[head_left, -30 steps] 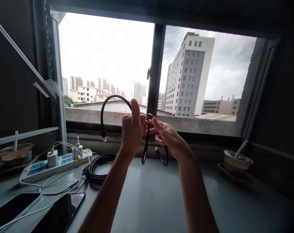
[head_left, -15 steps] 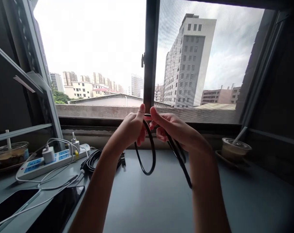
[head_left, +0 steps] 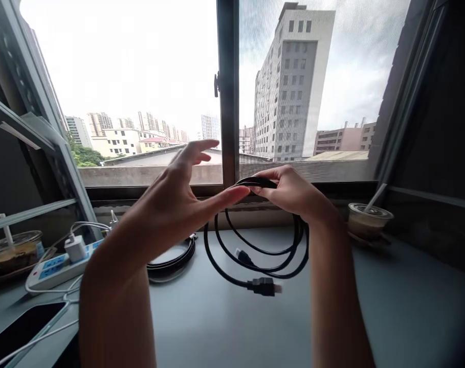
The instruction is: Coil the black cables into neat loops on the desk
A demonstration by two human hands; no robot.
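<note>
A black HDMI cable (head_left: 260,181) hangs in loose loops above the desk. My right hand (head_left: 292,189) pinches the top of these loops between thumb and fingers. One HDMI plug (head_left: 265,287) dangles low in front, and a second plug (head_left: 243,256) hangs just behind it. My left hand (head_left: 176,191) is spread open, fingers pointing up and away. Its thumb tip reaches the cable beside my right hand; whether it presses on it I cannot tell.
On the grey desk (head_left: 232,332), another black cable coil (head_left: 174,266) lies behind my left forearm. A power strip (head_left: 44,276) with chargers, a phone (head_left: 25,324) and a drink cup (head_left: 17,250) stand left. Another cup (head_left: 368,222) is at right, by the window.
My left hand has opened and shifted left off the cable, fingers spread. The loops now hang from my right hand, with both plugs showing. The view has shifted slightly.
</note>
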